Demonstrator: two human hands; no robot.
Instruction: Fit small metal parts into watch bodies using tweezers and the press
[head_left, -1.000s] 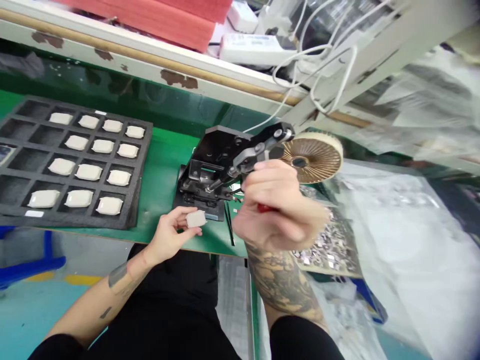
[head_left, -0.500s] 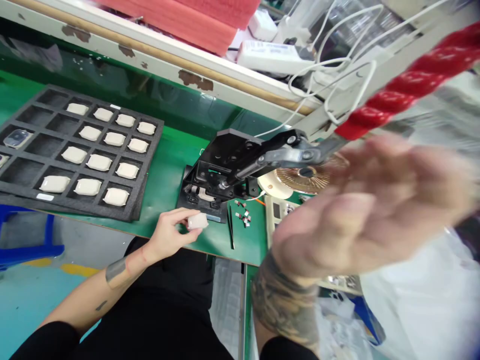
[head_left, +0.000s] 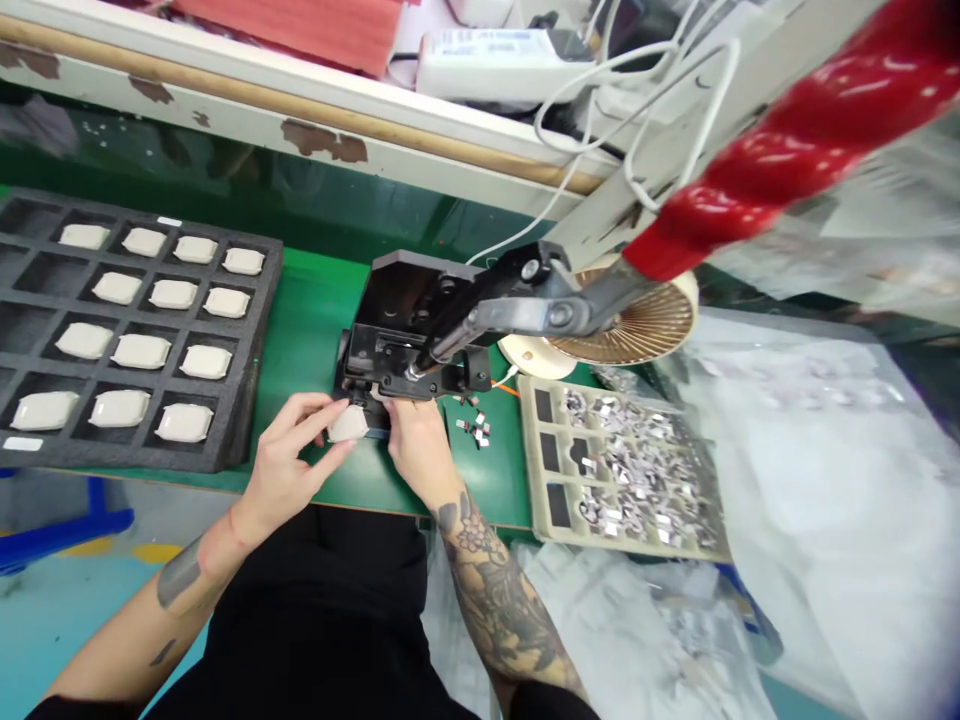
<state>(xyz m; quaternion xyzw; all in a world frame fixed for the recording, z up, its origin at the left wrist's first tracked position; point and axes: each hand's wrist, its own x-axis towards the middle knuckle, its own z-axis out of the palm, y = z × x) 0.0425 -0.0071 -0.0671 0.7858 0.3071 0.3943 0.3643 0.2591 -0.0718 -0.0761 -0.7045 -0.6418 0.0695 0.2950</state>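
One pale casing [head_left: 347,424] sits in the left grip [head_left: 289,455], pinched between thumb and fingers that are closed on its edges; it is just in front of the fingertips, near the base of a black press [head_left: 409,285]. The right grip [head_left: 420,445] is beside it, back of the hand up, its fingertips tucked under the press head; they are hidden there, so I cannot tell how far it is closed or whether it has hold of anything. Above and to the right of that grip, the press's lever slants up to a handle [head_left: 780,160] wrapped in glossy red. Just right of the right grip, small parts [head_left: 474,430] lie scattered on the green counter [head_left: 300,290]; farther right is a beige tray [head_left: 534,450] full of little metallic pieces, with a round fan [head_left: 637,325] beyond it. Left of the left grip, and well apart from the right one, a dark foam tray [head_left: 238,425] carries thirteen similar casings [head_left: 184,422] in its pockets.
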